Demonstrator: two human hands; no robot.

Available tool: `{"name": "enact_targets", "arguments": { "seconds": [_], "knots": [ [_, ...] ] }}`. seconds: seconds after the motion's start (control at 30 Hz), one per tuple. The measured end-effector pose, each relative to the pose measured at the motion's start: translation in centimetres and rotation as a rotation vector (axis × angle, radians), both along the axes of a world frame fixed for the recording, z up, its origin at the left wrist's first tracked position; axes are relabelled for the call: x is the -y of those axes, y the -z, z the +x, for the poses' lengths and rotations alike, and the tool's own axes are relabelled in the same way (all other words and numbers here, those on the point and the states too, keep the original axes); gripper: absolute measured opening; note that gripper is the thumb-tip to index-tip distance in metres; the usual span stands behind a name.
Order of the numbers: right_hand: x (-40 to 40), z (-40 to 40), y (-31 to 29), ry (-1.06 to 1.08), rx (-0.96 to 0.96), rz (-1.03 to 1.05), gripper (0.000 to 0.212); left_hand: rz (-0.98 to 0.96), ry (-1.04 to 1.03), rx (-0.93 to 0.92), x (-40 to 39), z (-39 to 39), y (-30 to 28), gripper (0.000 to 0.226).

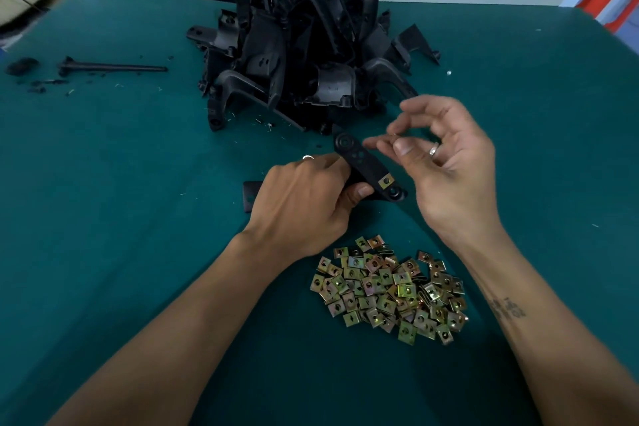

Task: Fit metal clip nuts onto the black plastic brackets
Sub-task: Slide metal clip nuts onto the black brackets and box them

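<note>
My left hand [304, 204] grips a black plastic bracket [359, 162] just above the green table, its long arm pointing away from me. One brass-coloured clip nut [386, 181] sits on the bracket's near end, next to my left thumb. My right hand [446, 162] hovers to the right of the bracket with fingers curled, pinching a small clip nut [397, 137] between thumb and fingertips; the nut is mostly hidden. A pile of loose clip nuts [390, 290] lies on the table between my forearms.
A big heap of black brackets [297, 45] fills the table's far middle. A black rod [114, 66] and black scraps lie at the far left. Another flat black piece [249, 195] peeks out from under my left hand. The table [121, 183] is covered in green cloth.
</note>
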State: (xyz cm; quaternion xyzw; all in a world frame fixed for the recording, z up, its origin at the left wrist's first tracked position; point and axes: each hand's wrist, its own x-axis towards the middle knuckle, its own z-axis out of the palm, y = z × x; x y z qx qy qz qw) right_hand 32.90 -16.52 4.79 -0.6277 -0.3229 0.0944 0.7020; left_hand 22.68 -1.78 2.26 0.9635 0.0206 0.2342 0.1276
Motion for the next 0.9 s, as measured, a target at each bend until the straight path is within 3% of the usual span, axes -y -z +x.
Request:
{"name": "enact_targets", "arguments": {
  "seconds": [0.17, 0.4, 0.53, 0.9],
  "knots": [
    [0.0, -0.3, -0.7, -0.016, -0.042, 0.065, 0.039, 0.002, 0.009, 0.005, 0.0, 0.0, -0.1, 0.044],
    [0.1, -0.4, -0.8, 0.031, -0.095, 0.016, 0.033, 0.008, 0.003, 0.013, 0.1, 0.0, -0.1, 0.044],
    [0.1, -0.6, -1.2, 0.022, -0.023, 0.005, 0.042, 0.025, 0.004, 0.019, 0.2, 0.0, -0.1, 0.045],
    [-0.2, -0.6, -0.9, 0.058, -0.133, 0.003, 0.031, 0.037, 0.024, 0.008, 0.3, 0.0, -0.1, 0.053]
  ]
}}
